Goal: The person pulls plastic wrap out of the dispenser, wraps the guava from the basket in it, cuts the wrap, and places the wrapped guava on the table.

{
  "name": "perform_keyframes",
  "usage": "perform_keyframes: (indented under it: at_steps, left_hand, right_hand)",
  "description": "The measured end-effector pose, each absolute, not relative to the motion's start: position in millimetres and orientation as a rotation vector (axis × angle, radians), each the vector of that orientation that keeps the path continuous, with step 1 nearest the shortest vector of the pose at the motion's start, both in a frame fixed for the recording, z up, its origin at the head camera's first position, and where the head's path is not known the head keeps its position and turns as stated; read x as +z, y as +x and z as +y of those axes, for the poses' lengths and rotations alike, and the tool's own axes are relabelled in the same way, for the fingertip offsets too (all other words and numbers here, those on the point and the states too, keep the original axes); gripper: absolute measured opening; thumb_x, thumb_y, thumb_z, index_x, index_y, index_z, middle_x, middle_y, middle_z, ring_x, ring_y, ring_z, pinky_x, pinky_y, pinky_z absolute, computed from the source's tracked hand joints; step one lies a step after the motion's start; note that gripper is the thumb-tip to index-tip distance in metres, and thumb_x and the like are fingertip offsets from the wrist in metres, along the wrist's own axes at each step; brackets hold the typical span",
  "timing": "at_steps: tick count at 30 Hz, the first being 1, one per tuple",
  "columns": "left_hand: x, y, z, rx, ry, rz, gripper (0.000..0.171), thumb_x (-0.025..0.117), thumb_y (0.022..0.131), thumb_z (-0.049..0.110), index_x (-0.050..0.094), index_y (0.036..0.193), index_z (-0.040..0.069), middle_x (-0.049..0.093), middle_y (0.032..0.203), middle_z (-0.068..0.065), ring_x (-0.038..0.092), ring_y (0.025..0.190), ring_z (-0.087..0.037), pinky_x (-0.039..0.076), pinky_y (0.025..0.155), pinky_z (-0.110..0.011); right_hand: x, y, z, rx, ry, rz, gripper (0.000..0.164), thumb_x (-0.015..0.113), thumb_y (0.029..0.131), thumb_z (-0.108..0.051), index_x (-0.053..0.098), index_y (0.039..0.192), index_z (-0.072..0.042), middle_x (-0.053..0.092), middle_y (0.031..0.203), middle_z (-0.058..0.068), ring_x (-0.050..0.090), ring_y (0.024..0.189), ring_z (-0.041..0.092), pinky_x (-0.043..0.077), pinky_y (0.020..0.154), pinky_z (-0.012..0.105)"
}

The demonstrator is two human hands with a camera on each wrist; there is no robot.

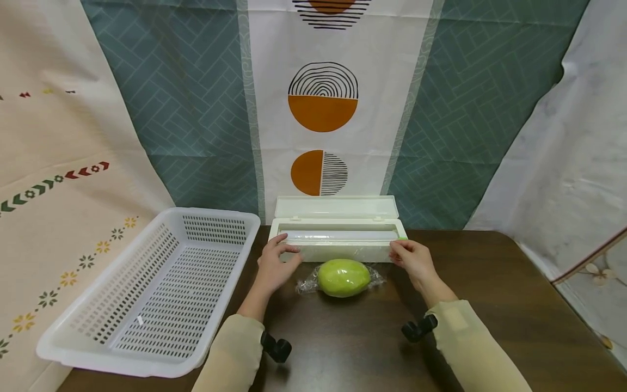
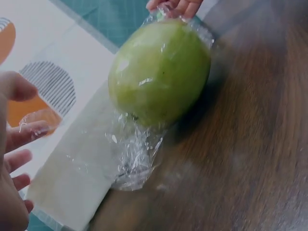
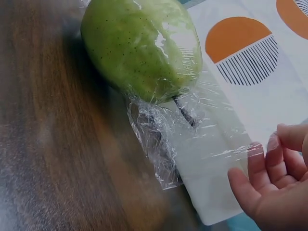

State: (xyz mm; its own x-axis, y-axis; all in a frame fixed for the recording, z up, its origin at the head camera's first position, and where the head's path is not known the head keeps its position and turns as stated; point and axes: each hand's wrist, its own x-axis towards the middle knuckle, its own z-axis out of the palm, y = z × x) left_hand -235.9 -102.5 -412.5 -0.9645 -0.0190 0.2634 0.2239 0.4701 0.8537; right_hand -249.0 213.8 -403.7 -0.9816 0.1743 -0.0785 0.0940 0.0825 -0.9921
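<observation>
A green pear (image 1: 344, 277), wrapped in plastic wrap gathered at both ends (image 1: 307, 284), lies on the table between my hands. Its dark stem (image 3: 184, 110) shows under the film in the right wrist view. Just behind it stands a white wrap dispenser (image 1: 338, 253) with its lid (image 1: 338, 207) raised and a roll (image 1: 338, 235) inside. My left hand (image 1: 276, 264) is at the dispenser's left front, thumb and fingers apart, a bit of film at a finger (image 2: 36, 130). At the right front corner, my right hand (image 1: 416, 261) pinches the film's edge.
A white perforated plastic basket (image 1: 168, 356) stands on the left, with a small white scrap (image 1: 140, 320) in it. Patterned cloth (image 1: 196, 109) hangs close behind the dispenser. The dark wooden table (image 1: 338, 348) ends in a rounded corner at the right.
</observation>
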Motion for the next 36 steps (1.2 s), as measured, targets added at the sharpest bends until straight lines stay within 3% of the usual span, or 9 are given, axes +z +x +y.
perform_keyframes:
  at_steps: [4,7,10,14,17,20,27,36]
  left_hand:
    - [-409,-234,-99,-1.463,-0.217,-2.443,0.017,0.067,0.087,0.021,0.071,0.093,0.005,0.063,0.119,-0.011,0.056,0.115,-0.031,0.042,0.096,-0.05]
    - [-409,-233,-99,-1.441,-0.196,-2.434,0.014,0.066,0.088,0.019,0.071,0.092,0.006,0.07,0.099,-0.01,0.064,0.097,-0.027,0.051,0.081,-0.042]
    - [-409,-231,-101,-1.452,-0.145,-2.447,0.014,0.066,0.089,0.02,0.071,0.092,0.007,0.07,0.091,-0.008,0.064,0.088,-0.022,0.052,0.076,-0.036]
    - [-412,-227,-104,-1.48,-0.111,-2.452,0.015,0.066,0.089,0.019,0.071,0.093,0.006,0.07,0.09,-0.009,0.061,0.082,-0.018,0.05,0.073,-0.031]
    - [-415,-223,-106,-1.502,-0.104,-2.454,0.014,0.066,0.088,0.017,0.071,0.093,0.004,0.07,0.09,-0.009,0.059,0.08,-0.017,0.048,0.073,-0.03]
    - [-416,-219,-108,-1.515,-0.102,-2.465,0.013,0.066,0.088,0.016,0.071,0.092,0.004,0.069,0.089,-0.01,0.059,0.08,-0.016,0.047,0.073,-0.029]
    - [-420,-211,-112,-1.527,-0.071,-2.522,0.014,0.066,0.089,0.018,0.071,0.094,0.006,0.068,0.09,-0.008,0.058,0.082,-0.016,0.048,0.075,-0.031]
    - [-426,-207,-117,-1.523,-0.058,-2.533,0.013,0.065,0.089,0.016,0.072,0.092,0.006,0.07,0.09,-0.009,0.06,0.082,-0.016,0.048,0.073,-0.03]
  right_hand:
    - [-405,-245,217,2.086,-0.196,-2.263,0.026,0.056,0.095,-0.014,0.056,0.108,0.009,0.06,0.074,-0.007,0.062,0.069,0.003,0.053,0.07,0.018]
    - [-407,-242,221,2.036,-0.137,-2.301,0.034,0.053,0.096,-0.012,0.052,0.12,0.012,0.06,0.081,-0.007,0.062,0.072,0.001,0.053,0.072,0.017]
    - [-411,-238,224,1.964,-0.101,-2.348,0.037,0.052,0.097,-0.01,0.051,0.126,0.012,0.06,0.088,-0.003,0.061,0.074,-0.001,0.052,0.072,0.015]
    - [-415,-231,227,1.875,-0.085,-2.417,0.037,0.053,0.097,-0.012,0.053,0.126,0.011,0.062,0.099,0.011,0.061,0.076,-0.001,0.051,0.073,0.014]
    - [-417,-224,230,1.803,-0.071,-2.484,0.038,0.052,0.097,-0.014,0.053,0.126,0.01,0.06,0.113,0.023,0.062,0.082,0.0,0.052,0.078,0.017]
    - [-419,-218,234,1.74,-0.053,-2.544,0.038,0.051,0.098,-0.017,0.055,0.126,0.008,0.058,0.123,0.025,0.065,0.092,0.007,0.053,0.084,0.022]
    - [-427,-207,237,1.588,-0.084,-2.64,0.031,0.051,0.098,-0.019,0.061,0.112,0.007,0.063,0.099,0.016,0.058,0.088,0.018,0.049,0.074,0.017]
    - [-433,-200,240,1.577,-0.023,-2.641,0.025,0.05,0.098,-0.016,0.06,0.102,0.007,0.064,0.093,0.016,0.059,0.083,0.017,0.05,0.073,0.02]
